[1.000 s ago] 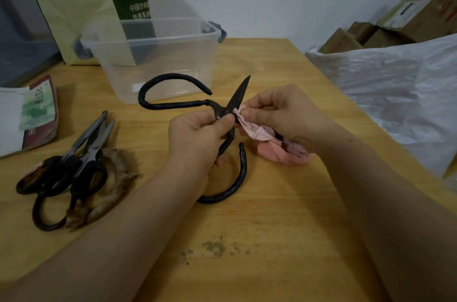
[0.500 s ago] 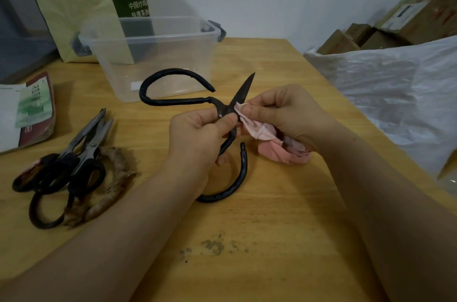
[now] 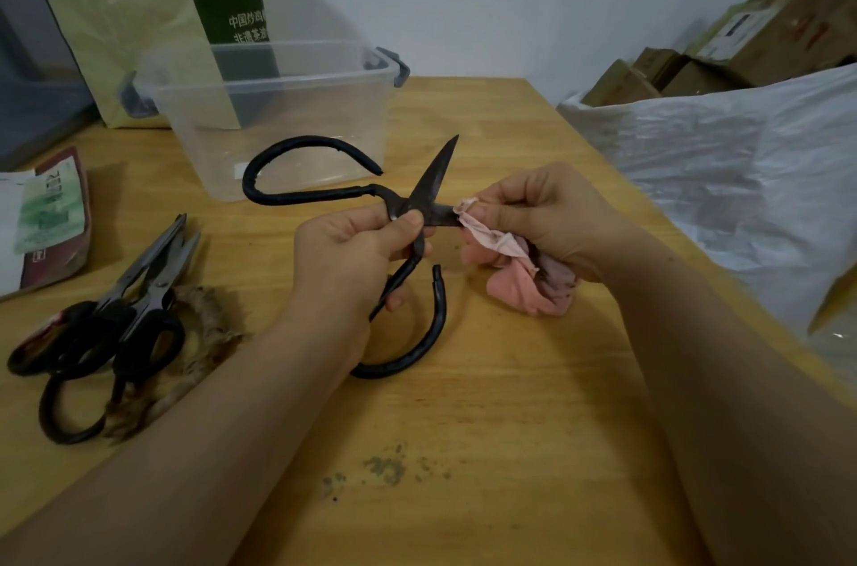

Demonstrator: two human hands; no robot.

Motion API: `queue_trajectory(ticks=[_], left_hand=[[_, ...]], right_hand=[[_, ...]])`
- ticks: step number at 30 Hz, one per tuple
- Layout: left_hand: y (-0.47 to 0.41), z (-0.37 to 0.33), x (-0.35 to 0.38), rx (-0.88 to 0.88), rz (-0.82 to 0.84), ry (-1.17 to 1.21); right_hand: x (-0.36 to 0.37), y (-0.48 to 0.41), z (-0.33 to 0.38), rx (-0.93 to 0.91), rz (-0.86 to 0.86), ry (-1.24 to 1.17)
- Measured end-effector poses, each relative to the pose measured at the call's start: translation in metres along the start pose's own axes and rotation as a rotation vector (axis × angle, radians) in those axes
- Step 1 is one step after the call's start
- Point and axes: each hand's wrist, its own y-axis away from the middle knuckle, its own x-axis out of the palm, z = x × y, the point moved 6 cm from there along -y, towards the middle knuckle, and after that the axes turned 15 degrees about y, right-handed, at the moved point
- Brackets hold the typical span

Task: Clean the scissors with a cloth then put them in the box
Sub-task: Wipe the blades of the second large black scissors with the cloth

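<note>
Gripping the scissors [image 3: 433, 190] at the pivot, centre frame, my left hand [image 3: 352, 254] has thumb and fingers curled round the metal. Blades stand open: one points up, the other runs rightward. My right hand [image 3: 552, 217] pinches the pink cloth [image 3: 524, 292] round that second blade. The box [image 3: 287, 115] sits behind, upper left of centre, on the table [image 3: 510, 426]. Spare scissors [image 3: 139, 296] lie at left.

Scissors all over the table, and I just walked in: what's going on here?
A person is wiping large black scissors. The left hand grips them near the pivot, blades apart; the right hand pinches a pink cloth round one blade. The clear box behind does not yet hold them. More scissors lie at the left.
</note>
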Motion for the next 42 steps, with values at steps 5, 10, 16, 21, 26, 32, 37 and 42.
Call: queue_trajectory(ticks=[5,10,16,21,26,32,37,42], left_hand=[[-0.001,-0.002,-0.002,0.003,-0.005,0.005],[-0.001,-0.005,-0.005,0.025,-0.004,0.008],[-0.007,-0.013,-0.015,0.082,-0.058,0.016],[-0.001,-0.008,-0.004,0.05,-0.006,-0.023],[0.001,-0.007,0.002,0.076,0.047,-0.021],[0.003,-0.004,0.005,0.107,0.1,0.0],[0.004,-0.002,0.011,0.115,0.16,-0.033],[0.007,-0.003,0.016,0.134,0.221,-0.081]], right_hand=[[-0.003,0.002,-0.003,0.009,0.002,-0.061],[-0.008,0.001,-0.008,0.051,-0.056,-0.104],[-0.037,0.001,-0.018,0.105,-0.421,-0.017],[-0.054,0.014,0.013,-0.01,-0.718,0.047],[-0.011,0.02,0.049,-0.225,-0.49,0.127],[0.02,0.005,0.04,-0.334,-0.367,0.264],[0.008,-0.002,0.028,-0.24,-0.458,0.103],[-0.007,-0.001,0.028,-0.171,-0.52,-0.063]])
